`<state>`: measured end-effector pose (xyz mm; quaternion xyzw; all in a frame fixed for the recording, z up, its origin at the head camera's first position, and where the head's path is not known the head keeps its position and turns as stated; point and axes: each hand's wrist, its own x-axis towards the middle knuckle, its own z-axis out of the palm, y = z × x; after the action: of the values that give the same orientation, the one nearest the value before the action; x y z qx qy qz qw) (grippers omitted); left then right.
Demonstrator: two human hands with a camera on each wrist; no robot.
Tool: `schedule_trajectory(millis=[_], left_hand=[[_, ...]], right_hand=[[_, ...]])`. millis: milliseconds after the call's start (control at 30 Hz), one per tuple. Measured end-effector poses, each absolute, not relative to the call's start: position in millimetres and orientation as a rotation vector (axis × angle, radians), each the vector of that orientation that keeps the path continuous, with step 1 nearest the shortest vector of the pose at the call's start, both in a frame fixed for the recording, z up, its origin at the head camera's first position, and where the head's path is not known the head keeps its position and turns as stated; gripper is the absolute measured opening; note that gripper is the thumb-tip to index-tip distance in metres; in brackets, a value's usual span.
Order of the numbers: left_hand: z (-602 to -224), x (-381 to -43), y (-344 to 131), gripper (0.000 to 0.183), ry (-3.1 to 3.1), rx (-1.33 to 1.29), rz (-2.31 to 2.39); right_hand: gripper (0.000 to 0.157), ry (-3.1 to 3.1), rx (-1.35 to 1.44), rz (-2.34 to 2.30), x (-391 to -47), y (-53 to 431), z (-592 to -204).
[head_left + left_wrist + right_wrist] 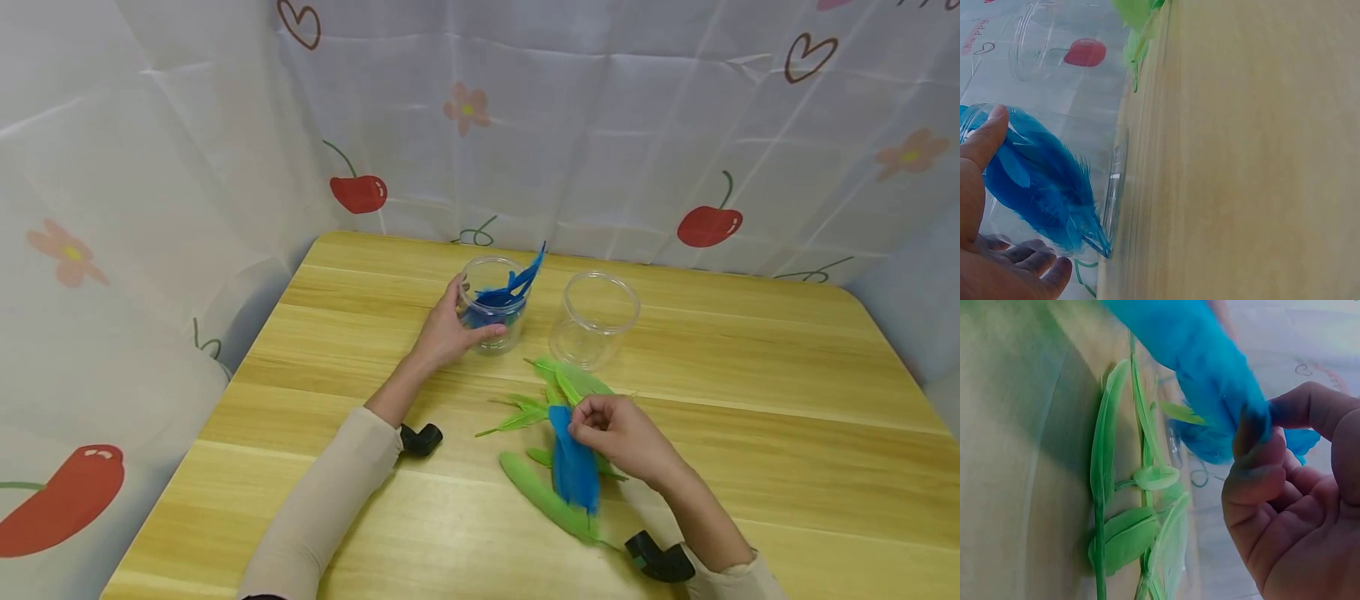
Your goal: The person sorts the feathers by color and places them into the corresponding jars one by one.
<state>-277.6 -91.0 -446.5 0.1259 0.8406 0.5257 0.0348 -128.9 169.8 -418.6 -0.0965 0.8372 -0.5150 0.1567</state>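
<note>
My left hand [446,331] is wrapped around a clear plastic jar [491,342], thumb on the near side and fingers on the far left. Blue feathers [1041,181] stand inside that jar, one poking up above its rim. Between thumb and fingertips, my right hand [626,437] pinches a blue feather [576,467], which hangs over a loose heap of green feathers [543,492]. In the right wrist view the green feathers [1125,540] lie beyond the pinched feather [1204,362].
A second clear jar [588,346] stands right of the first, its mouth upward, with green feathers close in front. The wooden table [787,417] meets a printed curtain [570,167] at its back edge. Black wrist-worn pieces [422,440] sit by both sleeves.
</note>
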Motion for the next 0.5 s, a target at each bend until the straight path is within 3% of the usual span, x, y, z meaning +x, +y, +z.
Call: schedule_trajectory(millis=[500], left_hand=[[-446.9,-278.1,-91.1,0.108,2.587,0.396,1.610]], right_hand=[[0.014,2.365,-0.242,-1.664,-132.0,169.3,-416.4]])
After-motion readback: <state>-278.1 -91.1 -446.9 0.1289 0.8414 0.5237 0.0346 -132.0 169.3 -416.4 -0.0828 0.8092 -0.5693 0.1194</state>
